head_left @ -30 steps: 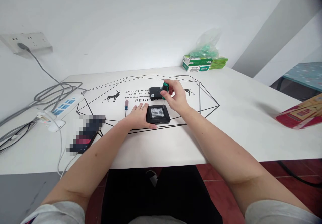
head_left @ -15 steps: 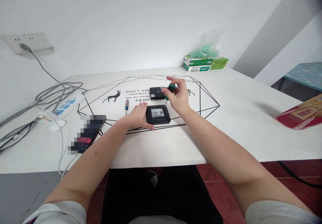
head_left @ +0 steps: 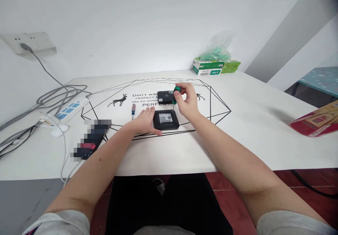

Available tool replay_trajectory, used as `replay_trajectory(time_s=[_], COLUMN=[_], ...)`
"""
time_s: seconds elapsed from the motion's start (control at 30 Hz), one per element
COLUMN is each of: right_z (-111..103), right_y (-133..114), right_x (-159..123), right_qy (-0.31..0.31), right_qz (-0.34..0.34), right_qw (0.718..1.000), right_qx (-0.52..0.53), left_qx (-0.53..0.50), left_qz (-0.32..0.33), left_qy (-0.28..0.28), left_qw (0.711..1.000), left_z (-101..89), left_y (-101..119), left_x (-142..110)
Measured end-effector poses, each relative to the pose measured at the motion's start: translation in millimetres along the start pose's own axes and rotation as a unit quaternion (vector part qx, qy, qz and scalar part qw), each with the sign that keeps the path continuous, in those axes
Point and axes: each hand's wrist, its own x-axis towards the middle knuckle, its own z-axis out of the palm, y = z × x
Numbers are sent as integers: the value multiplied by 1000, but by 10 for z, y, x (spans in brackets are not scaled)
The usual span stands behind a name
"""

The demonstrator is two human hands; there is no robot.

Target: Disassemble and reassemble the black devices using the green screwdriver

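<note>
A square black plastic device (head_left: 166,126) with a white label lies on the table in front of me. My left hand (head_left: 144,121) rests flat at its left side, thumb along the near left corner and fingers stretched out. My right hand (head_left: 188,101) grips a green-and-black screwdriver (head_left: 176,91) by the handle, its shaft pointing down to the far right corner of the device. The exact contact of the tip is too small to see. Just behind lies a second black case part (head_left: 164,96), partly covered by the screwdriver. Another screwdriver (head_left: 133,109) lies left of it, beyond my left hand.
A phone (head_left: 96,138) lies left on the white table (head_left: 169,157). Beside it are a power strip (head_left: 70,110) and coiled grey cables (head_left: 62,94). Green boxes (head_left: 208,67) with a plastic bag (head_left: 218,48) stand at the back. A red package (head_left: 314,122) sits at the right.
My right hand's fingers have shifted round the screwdriver handle, the raised index finger curling in, and the handle stands more upright. My left hand stays in place.
</note>
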Motion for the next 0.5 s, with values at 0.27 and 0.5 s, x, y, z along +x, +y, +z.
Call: replay_trajectory(time_s=[0.27, 0.5], right_z=[-52, -42], right_y=[17, 42], right_x=[46, 65], right_qy=[4, 12], right_qz=[-16, -26], right_qw=[1000, 999], right_qx=[-7, 40], left_qx=[11, 8], left_qz=[-8, -17], left_qy=[-10, -13], left_qw=[1000, 1000], left_z=[-28, -31], left_y=[33, 37], left_x=[-13, -15])
